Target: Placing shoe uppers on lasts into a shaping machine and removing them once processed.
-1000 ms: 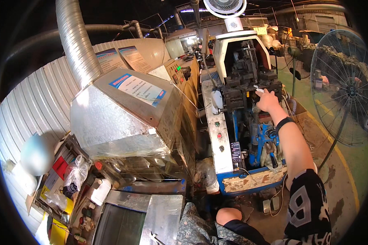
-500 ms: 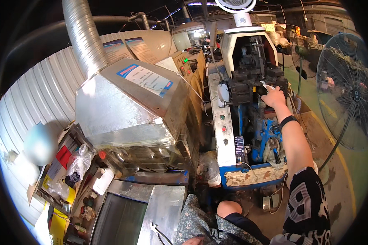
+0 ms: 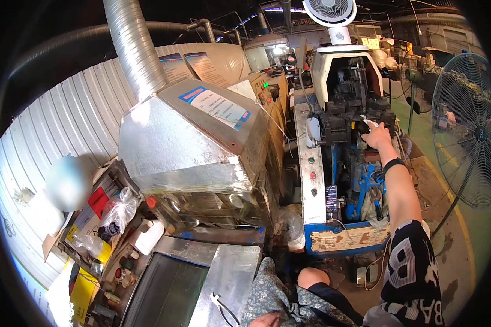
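My right hand (image 3: 377, 137) reaches out to the dark metal head of a machine (image 3: 338, 125). Its fingers are closed on a small white piece (image 3: 370, 121), whose kind is too small to make out. That piece sticks out beyond the fingertips toward the dark blocks. At the lower edge, only part of my left hand (image 3: 266, 320) shows, by the patterned cloth on my lap (image 3: 267, 294); its fingers are mostly cut off. A pair of pliers (image 3: 217, 301) with pale jaws lies near it on a metal sheet (image 3: 229, 272).
A metal hood (image 3: 180, 141) with a silver duct (image 3: 133, 49) stands left of the machine. A conveyor belt (image 3: 169, 289) runs below it. A large standing fan (image 3: 466, 131) is at the right. A cluttered shelf (image 3: 109, 245) holds bags and bottles.
The whole scene has shifted right and slightly down as my head turned. My right hand stays at the machine head, with the white piece still at its fingertips.
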The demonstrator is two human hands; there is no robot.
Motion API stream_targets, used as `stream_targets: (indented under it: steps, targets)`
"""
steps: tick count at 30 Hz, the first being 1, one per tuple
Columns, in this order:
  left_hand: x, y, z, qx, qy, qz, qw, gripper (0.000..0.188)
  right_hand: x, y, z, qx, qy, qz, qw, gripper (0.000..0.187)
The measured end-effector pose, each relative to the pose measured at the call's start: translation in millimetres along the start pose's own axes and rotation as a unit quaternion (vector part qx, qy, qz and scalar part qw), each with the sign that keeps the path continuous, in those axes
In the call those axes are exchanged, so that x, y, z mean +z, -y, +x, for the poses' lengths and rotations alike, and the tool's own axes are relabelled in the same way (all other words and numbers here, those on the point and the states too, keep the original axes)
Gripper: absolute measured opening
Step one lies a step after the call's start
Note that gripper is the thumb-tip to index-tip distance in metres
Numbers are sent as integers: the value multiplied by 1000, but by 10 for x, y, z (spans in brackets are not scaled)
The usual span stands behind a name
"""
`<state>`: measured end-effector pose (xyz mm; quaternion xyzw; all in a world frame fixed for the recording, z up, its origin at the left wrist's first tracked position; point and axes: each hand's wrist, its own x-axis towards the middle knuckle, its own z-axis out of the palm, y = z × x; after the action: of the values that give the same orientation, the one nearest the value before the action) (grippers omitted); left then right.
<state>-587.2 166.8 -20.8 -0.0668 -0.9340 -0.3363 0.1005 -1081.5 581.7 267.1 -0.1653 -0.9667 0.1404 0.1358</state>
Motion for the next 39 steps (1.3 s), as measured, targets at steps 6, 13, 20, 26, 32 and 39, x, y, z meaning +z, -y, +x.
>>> stream_targets:
  steps: [6,13,20,26,32,39]
  targets:
    - [15,-9,-10,-12,11,-24,1000,15,277,-98,-304,-24,-72,-10,997,68]
    - [12,78,-43,12,11,-19,1000,15,150,-464,-458,-67,24,-2,997,85]
    - [5,-7,-46,27,-6,-10,1000,17,567,-609,-999,-97,-202,206,953,73]
    - [-167,-82,73,-106,65,-172,977,25,837,-489,-2284,-284,-253,329,864,69]
    - [-237,-184,645,-33,-65,-150,986,49,1215,98,-3863,-405,-27,520,752,86]
    - [-804,-35,568,-269,-254,-678,636,60,1208,470,-4851,-566,383,397,612,107]
